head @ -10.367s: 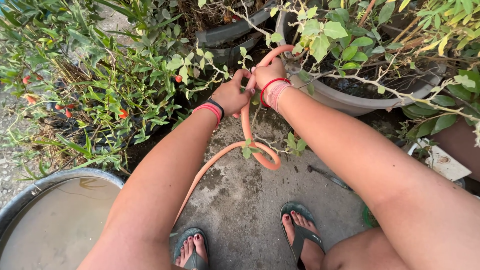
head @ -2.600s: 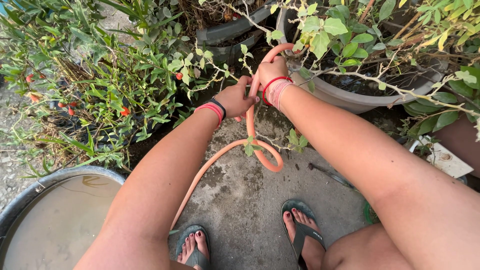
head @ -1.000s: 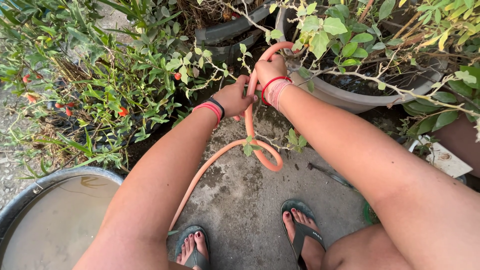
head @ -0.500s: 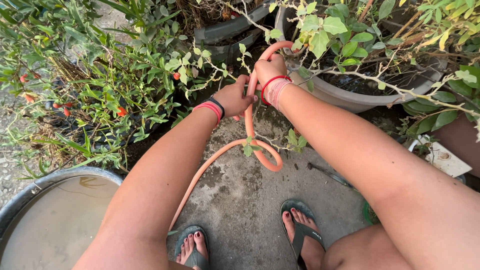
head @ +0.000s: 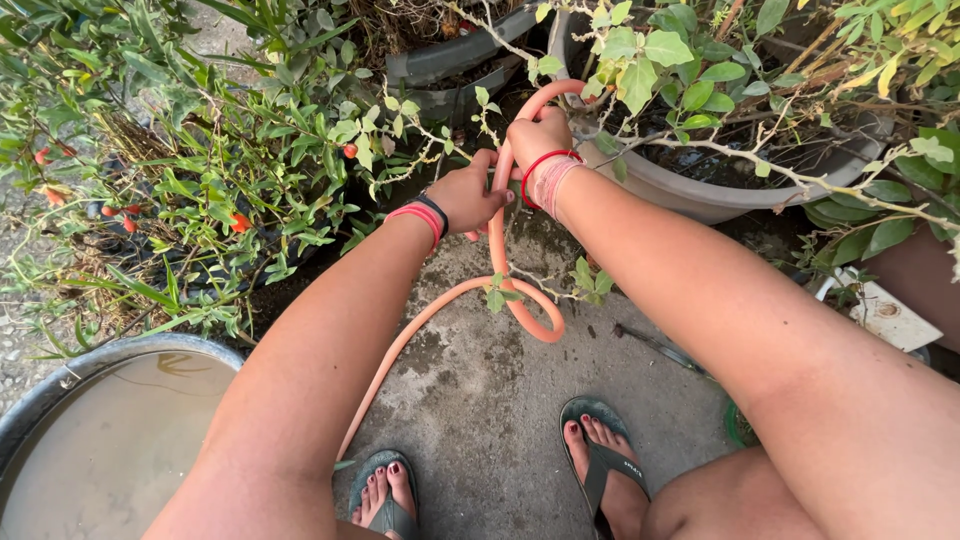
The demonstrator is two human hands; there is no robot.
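Note:
An orange garden hose (head: 497,250) loops over the concrete and rises between my hands. My left hand (head: 466,195), with red and black bands at the wrist, is closed around the hose just below the bend. My right hand (head: 537,138), with a red bangle and pink threads at the wrist, grips the hose higher up, where it arches toward a large grey pot (head: 700,195) holding a leafy plant. The hose's end is hidden among the leaves.
A bushy plant with small orange-red buds (head: 210,190) fills the left. Another dark pot (head: 450,60) stands behind. A round metal basin of murky water (head: 110,440) sits at lower left. My feet in green sandals (head: 600,460) stand on the concrete.
Almost nothing differs. Both hands keep their hold on the hose; the view has drifted very slightly.

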